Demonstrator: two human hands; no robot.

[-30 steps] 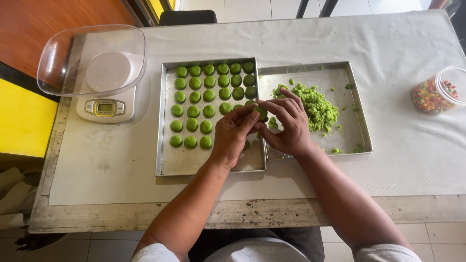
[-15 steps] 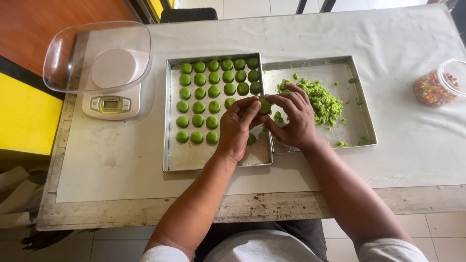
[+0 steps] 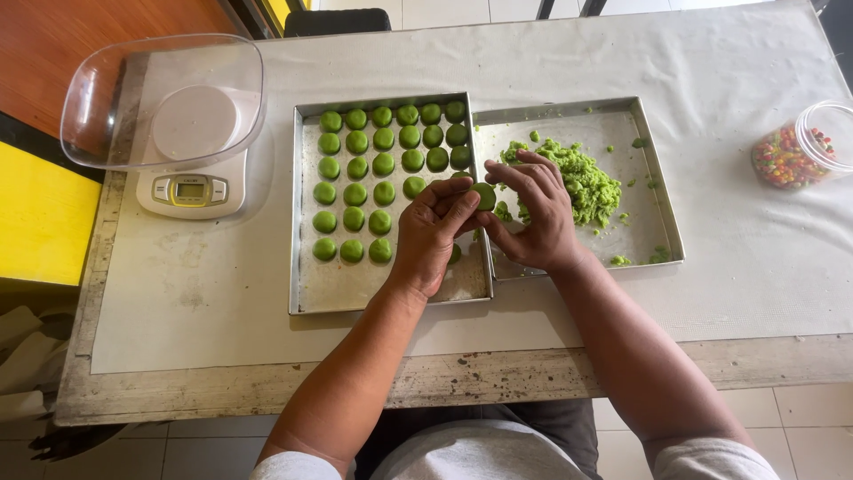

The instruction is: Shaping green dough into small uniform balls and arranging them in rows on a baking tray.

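Near the middle of the frame both hands meet over the seam between two metal trays. The left hand and the right hand are curled narrow around one small green dough ball, pinched between the fingertips of both, held just above the trays. The left tray carries rows of shaped green balls across its upper part, while its lower part is bare metal. The right tray, touching the left one side by side, holds a loose heap of crumbly green dough just behind the right hand, with small bits scattered around it. In the upper left of the frame stands a white kitchen scale with a clear bowl on top. At the right edge lies a clear jar of coloured sweets. Everything rests on a table covered with a pale cloth.
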